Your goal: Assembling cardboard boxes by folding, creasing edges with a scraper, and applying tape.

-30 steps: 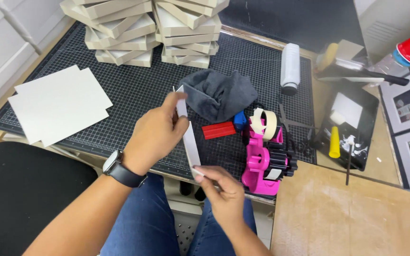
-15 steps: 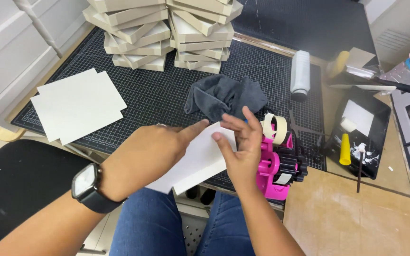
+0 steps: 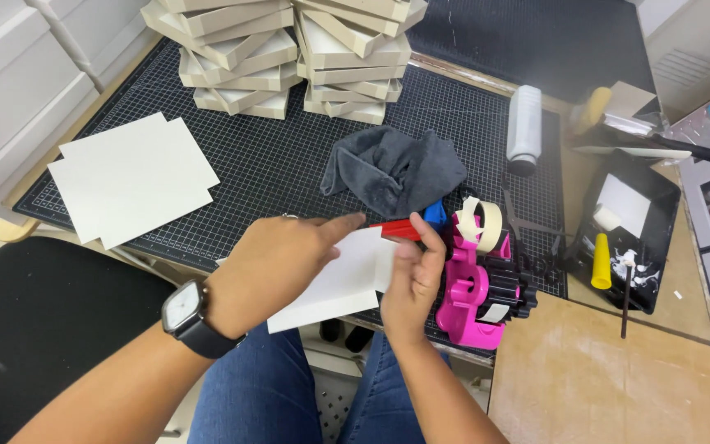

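Here a white card sheet [image 3: 340, 279] is held between both hands just above the near edge of the worktop [image 3: 289, 156]. The left hand [image 3: 277, 263] lies flat over its left part, index stretched along the top edge; the right hand [image 3: 411, 275] pinches its right edge, a narrow grip. The sheet is judged light, thin, fairly stiff and smooth, easily creased, so it is best taken by the edges. Just right of the grip stands a glossy pink tape dispenser [image 3: 478, 300]; beyond it lies a soft grey cloth [image 3: 392, 168].
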